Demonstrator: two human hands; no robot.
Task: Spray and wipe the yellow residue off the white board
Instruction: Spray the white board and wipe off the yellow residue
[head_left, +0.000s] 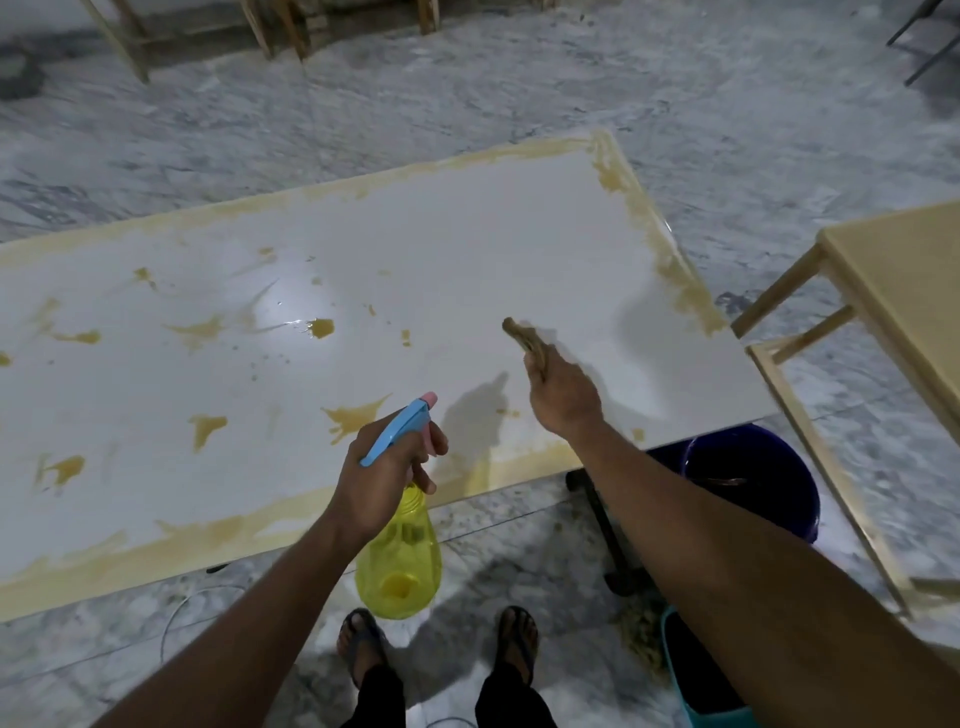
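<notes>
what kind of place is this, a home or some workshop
Probably a furniture workshop or a room used as one, though it could be a home. Bare wooden frames stand on the marble floor, and the white board lies flat with yellow residue along its edges.

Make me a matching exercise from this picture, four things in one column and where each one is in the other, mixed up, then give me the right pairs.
Things:
1. spray bottle
2. rag
3. dark blue bucket
4. wooden table

Places:
A. on the floor by the white board's near right corner
B. held in the left hand
C. standing to the right of the board
D. gripped in the right hand over the board

Pairs: 1-B, 2-D, 3-A, 4-C
</notes>
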